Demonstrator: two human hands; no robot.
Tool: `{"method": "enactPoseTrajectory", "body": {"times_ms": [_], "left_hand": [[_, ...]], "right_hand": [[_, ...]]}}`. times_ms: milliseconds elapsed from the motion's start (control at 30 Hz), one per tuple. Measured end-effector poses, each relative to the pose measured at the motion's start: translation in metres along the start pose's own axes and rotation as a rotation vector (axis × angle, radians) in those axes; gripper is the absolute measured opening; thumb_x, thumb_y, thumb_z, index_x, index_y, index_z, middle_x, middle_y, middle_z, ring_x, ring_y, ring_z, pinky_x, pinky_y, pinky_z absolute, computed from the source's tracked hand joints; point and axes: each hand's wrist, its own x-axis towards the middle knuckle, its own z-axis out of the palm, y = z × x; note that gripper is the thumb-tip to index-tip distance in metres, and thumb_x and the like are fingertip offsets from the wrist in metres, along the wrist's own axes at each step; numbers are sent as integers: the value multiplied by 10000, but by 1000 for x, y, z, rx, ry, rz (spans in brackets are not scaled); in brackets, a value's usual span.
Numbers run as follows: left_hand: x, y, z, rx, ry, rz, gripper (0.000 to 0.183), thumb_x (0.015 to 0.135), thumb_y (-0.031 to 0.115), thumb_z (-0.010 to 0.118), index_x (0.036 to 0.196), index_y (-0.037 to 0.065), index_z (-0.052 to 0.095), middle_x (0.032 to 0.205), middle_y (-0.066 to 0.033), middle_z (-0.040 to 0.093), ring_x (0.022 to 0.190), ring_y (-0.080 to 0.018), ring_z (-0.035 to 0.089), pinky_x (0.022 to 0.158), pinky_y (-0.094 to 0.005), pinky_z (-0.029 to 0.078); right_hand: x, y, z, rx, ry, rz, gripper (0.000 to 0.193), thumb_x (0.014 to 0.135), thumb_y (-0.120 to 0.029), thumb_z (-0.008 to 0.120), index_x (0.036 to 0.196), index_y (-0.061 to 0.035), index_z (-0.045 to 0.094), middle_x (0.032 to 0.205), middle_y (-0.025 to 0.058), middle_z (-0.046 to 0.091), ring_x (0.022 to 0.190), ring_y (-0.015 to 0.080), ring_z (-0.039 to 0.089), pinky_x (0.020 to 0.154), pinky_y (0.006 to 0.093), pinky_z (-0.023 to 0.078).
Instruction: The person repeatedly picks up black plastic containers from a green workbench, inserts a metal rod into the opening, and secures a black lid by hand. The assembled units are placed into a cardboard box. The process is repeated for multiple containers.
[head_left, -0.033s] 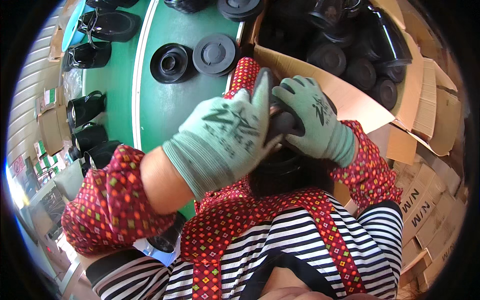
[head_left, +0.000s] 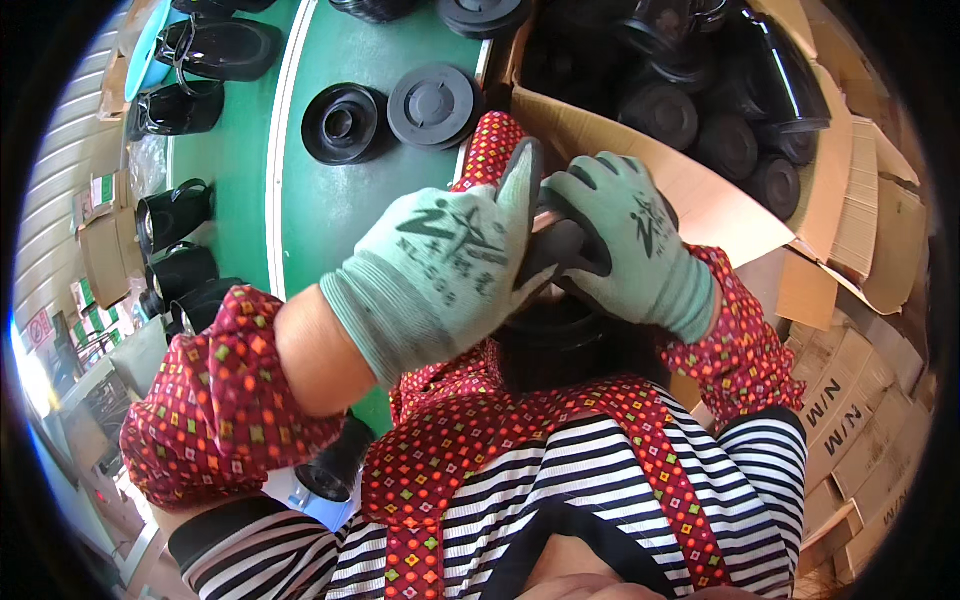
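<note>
Ribbed green knit gloves [head_left: 405, 285] are worn on the left hand [head_left: 455, 250] and right hand [head_left: 632, 235]: right fingers curled side by side, one left finger stretched straight, can't tell what's being pinched though. A glossy, rounded black piece [head_left: 555, 330] is mostly hidden under both hands, off the green bench's [head_left: 345, 225] right edge. Black print's shown on gloves and cardboard cartons [head_left: 840, 400], fwiw.

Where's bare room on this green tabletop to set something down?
Green tabletop between the white strip, black discs and left hand; also a narrower patch between that strip and the black containers. The cardboard box is crowded with black parts.
</note>
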Motion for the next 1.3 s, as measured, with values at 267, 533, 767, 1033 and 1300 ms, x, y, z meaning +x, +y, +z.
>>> {"method": "enactPoseTrajectory", "body": {"times_ms": [267,533,767,1033,1300], "left_hand": [[20,-53,6,-189,21,292,823,782,142,808,1527,0,489,962,-214,742,830,-412,737,751,-432,587],[82,-101,42,-224,169,657,517,860,243,754,1305,1,648,1032,-200,736,880,-410,728,782,-444,588],[37,-50,11,175,238,440,663,783,188,813,1400,50,613,1238,-173,667,1131,-366,668,949,-459,560],[-4,-63,49,-684,671,198,446,993,74,669,1426,-4,599,1332,-198,660,1222,-323,675,1064,-392,511],[-1,-67,87,-1312,668,311,467,1123,215,491,1513,-43,504,1441,-174,628,1318,-263,611,1149,-403,448]], "right_hand": [[-5,-26,-23,-124,-43,134,618,856,-495,749,1280,-62,623,974,121,571,899,302,576,813,483,437],[7,-39,-52,-331,-313,318,645,889,-543,742,1305,-60,639,951,107,622,829,284,661,723,421,525],[2,-28,-53,-265,-295,231,649,860,-504,772,1306,-50,646,1048,136,695,904,319,708,790,456,558],[-4,-20,-46,-185,-166,110,545,864,-464,794,1230,-80,669,994,146,719,922,334,712,802,454,549],[-1,-10,-34,-67,-57,38,493,860,-414,815,1199,-72,711,982,131,738,871,327,719,753,439,553]]}}
